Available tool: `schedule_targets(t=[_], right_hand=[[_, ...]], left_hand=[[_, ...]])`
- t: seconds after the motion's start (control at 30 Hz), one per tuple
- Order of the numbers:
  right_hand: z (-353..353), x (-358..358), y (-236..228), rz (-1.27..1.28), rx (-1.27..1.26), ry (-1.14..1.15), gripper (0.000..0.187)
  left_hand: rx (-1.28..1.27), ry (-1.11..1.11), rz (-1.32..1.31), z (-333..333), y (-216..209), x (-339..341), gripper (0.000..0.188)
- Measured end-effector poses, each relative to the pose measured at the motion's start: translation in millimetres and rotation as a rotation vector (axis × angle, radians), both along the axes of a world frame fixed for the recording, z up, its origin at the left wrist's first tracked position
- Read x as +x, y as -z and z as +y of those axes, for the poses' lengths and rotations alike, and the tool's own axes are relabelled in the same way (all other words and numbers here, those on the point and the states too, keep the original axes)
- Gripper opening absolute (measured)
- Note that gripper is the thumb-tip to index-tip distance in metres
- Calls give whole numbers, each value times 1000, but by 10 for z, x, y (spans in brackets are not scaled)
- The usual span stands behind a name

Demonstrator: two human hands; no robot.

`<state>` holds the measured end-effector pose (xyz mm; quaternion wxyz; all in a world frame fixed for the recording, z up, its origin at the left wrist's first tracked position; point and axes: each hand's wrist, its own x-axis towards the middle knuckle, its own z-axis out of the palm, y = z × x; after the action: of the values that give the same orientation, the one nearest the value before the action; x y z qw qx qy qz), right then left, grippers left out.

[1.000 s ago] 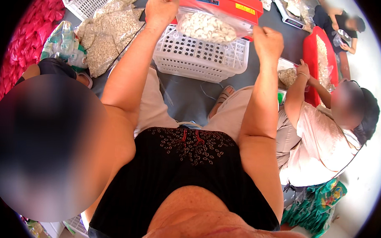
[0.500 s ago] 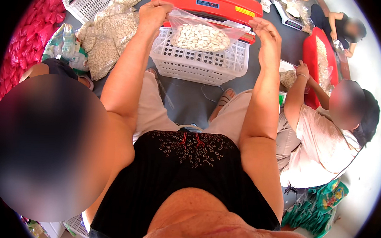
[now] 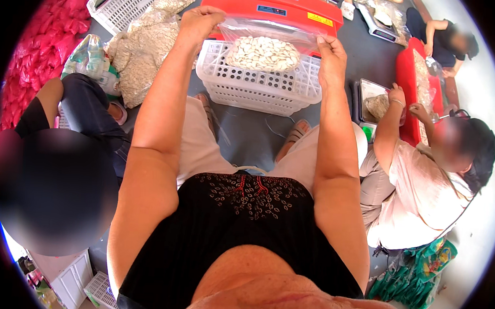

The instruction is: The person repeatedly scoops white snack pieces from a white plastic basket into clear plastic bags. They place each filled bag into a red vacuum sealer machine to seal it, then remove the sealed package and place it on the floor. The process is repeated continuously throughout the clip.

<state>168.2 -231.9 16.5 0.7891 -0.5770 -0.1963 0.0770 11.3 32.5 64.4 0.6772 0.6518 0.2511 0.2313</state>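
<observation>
Between my hands hangs a clear plastic bag (image 3: 263,54) of white, flat seeds that look like pumpkin seeds. My left hand (image 3: 202,23) pinches its upper left corner. At the upper right corner, my right hand (image 3: 332,54) has its thumb and fingers closed on the plastic. The bag's top edge stretches nearly straight between them, just in front of a red sealing machine (image 3: 303,25) with a small blue panel. Below the seeds is an upturned white plastic basket (image 3: 255,97) with holes, and the bag partly covers its top.
Bags of pale seeds (image 3: 134,64) lie to the left, beside a heap of pink bags (image 3: 39,51). One person sits close on my left. On my right, another person works at a scale (image 3: 371,96) beside a long red tub (image 3: 408,70). A white crate (image 3: 124,10) stands far left.
My right hand has moved left and down, its spread fingers closing on the bag's corner. The bag's top edge is straighter. The person at left has leaned back; the one at right has shifted their hands.
</observation>
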Motion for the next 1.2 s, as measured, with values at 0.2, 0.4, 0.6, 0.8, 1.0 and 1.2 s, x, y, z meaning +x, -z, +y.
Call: schedule_targets(t=[0.2,0.4,0.6,0.8,1.0,1.2], right_hand=[[57,-43,43,60,92,88,8],[81,-72,28,85,96,86,10],[40,37,204,86,83,117,6],[41,-50,151,44,93,178,7],[-78,-396,-302,-83,149,133,5],[-157,-266,-148,-90,-15,161,5]], left_hand=[[22,183,9,131,0,-114,34],[73,338,-76,-27,244,-58,27],[22,131,-82,-49,489,99,8],[-66,-18,-273,-154,519,92,8],[-119,-18,-405,-305,193,-269,11],[-41,-63,-234,-242,476,-97,12]])
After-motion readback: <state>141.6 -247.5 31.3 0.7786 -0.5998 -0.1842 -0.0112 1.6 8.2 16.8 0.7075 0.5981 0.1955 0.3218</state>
